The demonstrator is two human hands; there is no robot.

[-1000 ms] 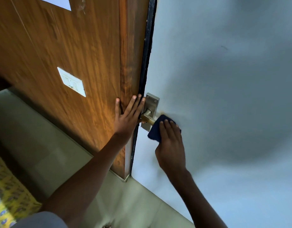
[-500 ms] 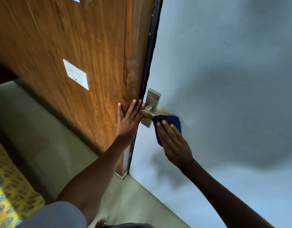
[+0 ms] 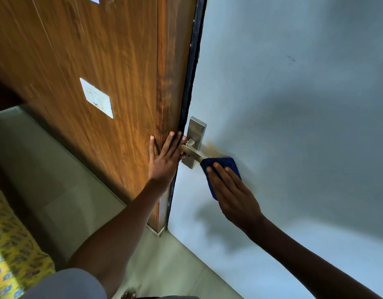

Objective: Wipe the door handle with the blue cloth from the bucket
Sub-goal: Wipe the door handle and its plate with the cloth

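A second ago the right hand [image 3: 233, 190] sat close under the handle plate [image 3: 193, 143], the blue cloth [image 3: 222, 169] bunched right against it. Since then the hand has slid outward along the lever [image 3: 192, 153], so more bare metal shows between plate and cloth. The cloth now covers the lever's outer end, spread flatter under the fingers [image 3: 218, 171]. The forearm has swung out to the right as well.
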